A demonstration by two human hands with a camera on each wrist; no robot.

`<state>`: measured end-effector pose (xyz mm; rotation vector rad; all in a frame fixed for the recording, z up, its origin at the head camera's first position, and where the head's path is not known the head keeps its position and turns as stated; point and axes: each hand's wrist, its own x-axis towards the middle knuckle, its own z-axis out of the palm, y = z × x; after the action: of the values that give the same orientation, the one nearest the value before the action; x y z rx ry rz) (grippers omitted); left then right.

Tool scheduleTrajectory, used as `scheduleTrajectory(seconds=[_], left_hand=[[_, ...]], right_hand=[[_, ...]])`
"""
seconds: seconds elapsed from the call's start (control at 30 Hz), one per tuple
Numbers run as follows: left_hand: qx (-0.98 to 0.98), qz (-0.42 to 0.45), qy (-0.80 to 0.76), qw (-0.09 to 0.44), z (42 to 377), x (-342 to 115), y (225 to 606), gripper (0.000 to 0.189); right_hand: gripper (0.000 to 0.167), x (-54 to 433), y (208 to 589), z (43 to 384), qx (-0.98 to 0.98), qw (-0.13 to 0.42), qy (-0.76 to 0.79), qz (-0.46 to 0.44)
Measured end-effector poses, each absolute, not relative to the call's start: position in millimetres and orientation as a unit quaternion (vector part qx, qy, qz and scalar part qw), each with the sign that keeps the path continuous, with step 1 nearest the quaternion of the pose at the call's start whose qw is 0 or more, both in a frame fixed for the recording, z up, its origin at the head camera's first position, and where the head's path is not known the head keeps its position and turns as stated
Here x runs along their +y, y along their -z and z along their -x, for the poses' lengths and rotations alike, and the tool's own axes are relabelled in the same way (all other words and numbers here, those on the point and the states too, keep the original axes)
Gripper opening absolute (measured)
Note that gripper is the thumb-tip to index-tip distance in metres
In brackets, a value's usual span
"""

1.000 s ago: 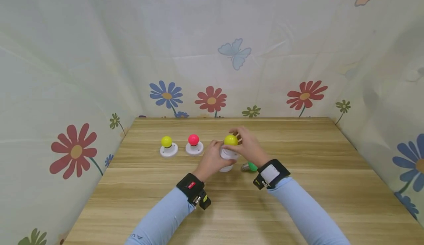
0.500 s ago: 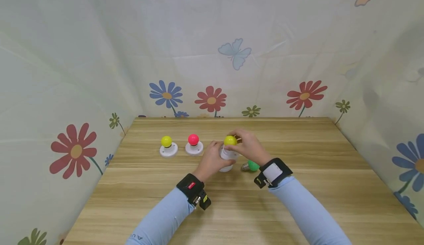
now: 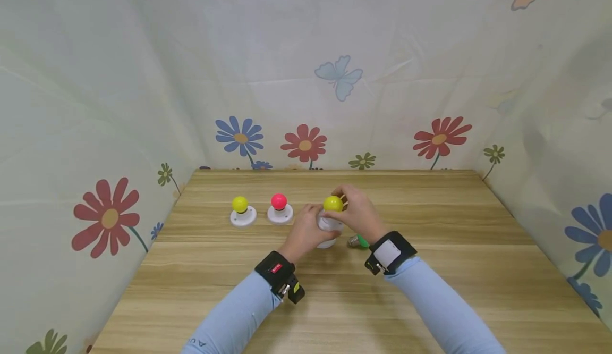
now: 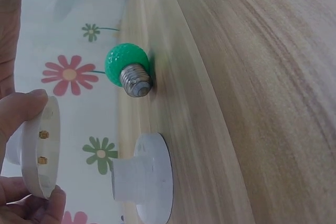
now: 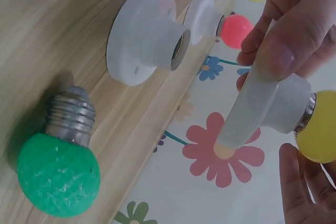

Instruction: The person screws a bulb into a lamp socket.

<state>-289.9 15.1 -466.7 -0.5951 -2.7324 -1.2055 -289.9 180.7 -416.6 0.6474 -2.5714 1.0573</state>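
My left hand [image 3: 306,232] grips a round white lamp holder [image 5: 252,103] by its base, raised over the table. Two brass contacts show on its underside in the left wrist view. A yellow bulb [image 3: 333,203] sits in its socket, with a strip of metal thread visible at the neck. Around that bulb curl the thumb and fingers of my right hand [image 3: 357,213]. Below the hands, a second white lamp holder [image 5: 142,35] stands on the table with a bare socket. A green faceted bulb [image 5: 58,174] lies on its side nearby, partly hidden by my right wrist in the head view.
To the left stand two more white holders, one with a yellow bulb [image 3: 240,204] and one with a red bulb [image 3: 279,201]. The wooden table [image 3: 406,290] meets a flower-printed cloth [image 3: 382,125] at its back and sides.
My right hand and wrist have shifted and turned slightly back and forth at the yellow bulb, uncovering more of the green bulb, then covering it again. The left hand keeps its place.
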Motion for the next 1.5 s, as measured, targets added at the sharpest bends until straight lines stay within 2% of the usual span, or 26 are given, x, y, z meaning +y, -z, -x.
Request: scheduleTrajectory(seconds=[0.23, 0.5, 0.63, 0.77, 0.97, 1.07, 1.2, 1.33, 1.5], left_hand=[[-0.899, 0.191, 0.392, 0.047, 288.2, 14.7, 463.3, 0.071], [-0.898, 0.184, 0.396, 0.043, 287.9, 13.8, 464.2, 0.074], [-0.899, 0.188, 0.394, 0.046, 288.7, 13.5, 464.2, 0.074], [-0.898, 0.194, 0.392, 0.048, 289.8, 13.5, 463.1, 0.071], [-0.898, 0.200, 0.388, 0.053, 291.4, 14.0, 464.0, 0.068], [-0.898, 0.201, 0.388, 0.056, 291.8, 14.2, 465.2, 0.069], [-0.897, 0.195, 0.394, 0.051, 290.9, 14.3, 464.7, 0.069], [-0.897, 0.189, 0.398, 0.048, 289.9, 14.3, 464.3, 0.070], [-0.898, 0.188, 0.394, 0.050, 288.7, 14.2, 464.5, 0.072]], right_hand=[[0.043, 181.0, 416.6, 292.9, -0.880, 0.155, -0.362, -0.264], [0.048, 190.3, 409.1, 296.5, -0.863, 0.067, -0.363, -0.344], [0.061, 188.3, 409.1, 296.2, -0.871, 0.044, -0.372, -0.318], [0.072, 184.2, 411.2, 293.8, -0.886, 0.062, -0.378, -0.262], [0.056, 179.8, 414.5, 292.0, -0.902, 0.123, -0.349, -0.222], [0.052, 179.7, 414.1, 292.1, -0.903, 0.130, -0.346, -0.220], [0.049, 183.2, 410.3, 293.4, -0.893, 0.115, -0.346, -0.263], [0.048, 189.0, 405.5, 295.2, -0.875, 0.075, -0.344, -0.333], [0.051, 192.6, 402.0, 294.2, -0.871, 0.030, -0.343, -0.350]])
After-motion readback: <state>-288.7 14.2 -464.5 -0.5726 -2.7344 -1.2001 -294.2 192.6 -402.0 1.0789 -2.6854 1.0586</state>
